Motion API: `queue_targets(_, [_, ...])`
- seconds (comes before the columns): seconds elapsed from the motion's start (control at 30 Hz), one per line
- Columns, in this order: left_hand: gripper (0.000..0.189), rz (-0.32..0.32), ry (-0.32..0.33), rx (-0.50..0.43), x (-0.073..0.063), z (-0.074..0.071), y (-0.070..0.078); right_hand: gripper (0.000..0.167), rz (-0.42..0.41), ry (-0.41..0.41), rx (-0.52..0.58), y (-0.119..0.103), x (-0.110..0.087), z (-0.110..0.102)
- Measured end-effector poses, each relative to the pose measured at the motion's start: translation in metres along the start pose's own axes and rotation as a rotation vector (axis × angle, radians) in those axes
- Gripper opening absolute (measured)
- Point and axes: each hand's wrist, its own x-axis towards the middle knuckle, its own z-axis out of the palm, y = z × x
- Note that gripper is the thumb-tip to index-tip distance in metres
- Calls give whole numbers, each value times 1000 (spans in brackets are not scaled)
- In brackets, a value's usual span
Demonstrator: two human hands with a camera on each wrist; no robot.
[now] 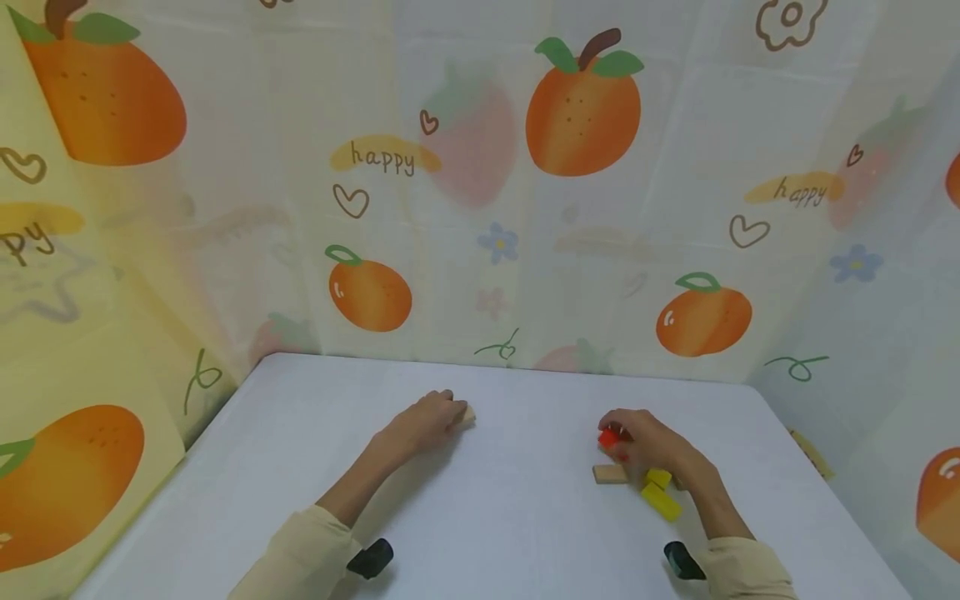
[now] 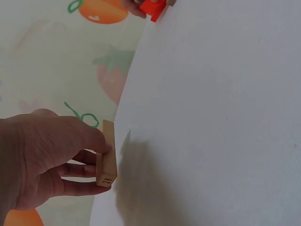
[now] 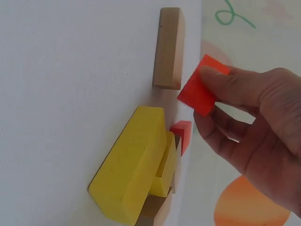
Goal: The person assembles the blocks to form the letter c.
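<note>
Left wrist: left hand [image 2: 51, 157] pinches wood block [image 2: 109, 165], long axis across the grip. Right hand [image 3: 263, 113] pinches red block [image 3: 194, 94], slanted, under thumb.

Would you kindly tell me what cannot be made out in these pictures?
Head view: most of the held wooden block is hidden by the left hand.
Left wrist view: most of the right hand is cut off by the top edge.
Right wrist view: the lowest wooden block is cut off by the bottom edge.
</note>
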Motion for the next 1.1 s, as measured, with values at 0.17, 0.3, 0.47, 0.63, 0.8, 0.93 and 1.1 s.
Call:
queue_targets(0.17, [13,-23,-20,-35,-3,-10,3,30,-43,106,72,3,2,-3])
queue_targets(0.3, [12,-37,-39,-63,-6,-19,5,28,-86,176,103,3,2,-6])
queue_targets(0.47, [12,-21,-43,-68,-11,-29,8,28,-87,189,185,-5,1,-11])
queue_targets(0.63, [10,-3,-48,-61,-13,-38,14,31,-45,173,301,-15,-2,-15])
queue_targets(0.8, [11,50,-28,-40,-16,-48,19,35,-32,165,384,-22,-2,-14])
queue_targets(0.93, [12,90,-10,-29,-21,-56,23,37,-51,156,427,-26,-3,-15])
queue_targets(1.1, [14,119,2,-25,-26,-62,24,38,-71,132,466,-32,-3,-16])
